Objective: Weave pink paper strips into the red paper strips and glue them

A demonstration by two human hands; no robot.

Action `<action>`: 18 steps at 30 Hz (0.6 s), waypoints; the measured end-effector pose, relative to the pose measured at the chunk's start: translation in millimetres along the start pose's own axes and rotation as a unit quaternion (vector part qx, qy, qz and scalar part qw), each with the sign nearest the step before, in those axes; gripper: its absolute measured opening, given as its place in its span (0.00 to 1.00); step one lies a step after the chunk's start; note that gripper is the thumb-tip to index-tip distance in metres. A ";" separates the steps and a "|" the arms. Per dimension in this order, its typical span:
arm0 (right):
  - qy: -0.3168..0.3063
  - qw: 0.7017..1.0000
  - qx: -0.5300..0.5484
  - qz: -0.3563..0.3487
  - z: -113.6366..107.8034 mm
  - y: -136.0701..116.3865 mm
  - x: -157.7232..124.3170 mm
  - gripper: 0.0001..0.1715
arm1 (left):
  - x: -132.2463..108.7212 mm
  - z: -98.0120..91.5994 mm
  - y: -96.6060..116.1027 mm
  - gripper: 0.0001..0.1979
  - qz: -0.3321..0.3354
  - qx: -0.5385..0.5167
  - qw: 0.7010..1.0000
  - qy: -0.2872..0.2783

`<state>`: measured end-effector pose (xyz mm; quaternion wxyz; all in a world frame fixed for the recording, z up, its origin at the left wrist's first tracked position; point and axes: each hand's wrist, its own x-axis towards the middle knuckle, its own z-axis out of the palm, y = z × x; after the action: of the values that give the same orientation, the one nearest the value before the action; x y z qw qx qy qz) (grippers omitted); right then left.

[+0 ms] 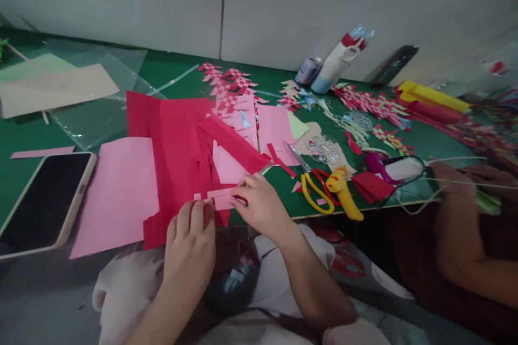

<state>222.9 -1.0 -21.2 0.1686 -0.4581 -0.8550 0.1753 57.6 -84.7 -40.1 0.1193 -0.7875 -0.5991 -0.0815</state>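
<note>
Narrow pink paper strips lie across red paper strips near the table's front edge. My right hand pinches the right end of the pink strips between thumb and fingers. At their left end my left hand presses down, its fingers bent and close together; its thumb is hidden. Beneath them spreads a large sheet of red paper with folds in it. A folded red band slants over pink sheets beyond my right hand. To the left lies a pink sheet.
A phone lies at left. On the right are yellow-handled scissors, a yellow glue gun, a purple-and-white device and cords. Woven paper pieces, a can and a bottle stand behind. Another person's arm is at right.
</note>
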 end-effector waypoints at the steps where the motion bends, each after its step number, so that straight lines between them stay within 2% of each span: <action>1: -0.001 1.000 -0.001 0.000 0.3 0.2 0.4 0.08 | 0.7 -0.1 -0.1 0.21 0.004 0.000 1.000 0.004; 7: -0.005 1.000 -0.015 -0.001 -0.8 1.9 4.3 0.09 | 10.8 -2.2 -0.6 0.18 0.027 -0.011 0.999 0.021; 11: 0.000 0.999 -0.036 0.003 -13.6 6.5 -2.0 0.12 | 18.8 -3.1 -1.7 0.16 0.027 -0.018 0.999 0.010; 18: 0.071 0.987 -0.100 0.107 -43.0 37.0 -40.1 0.10 | 23.4 1.5 -6.7 0.15 0.038 0.000 0.999 -0.017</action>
<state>290.0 -9.4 -5.2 0.1629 -0.5727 -0.8001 0.0729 57.5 -61.0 -34.5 0.1123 -0.8111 -0.5706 -0.0636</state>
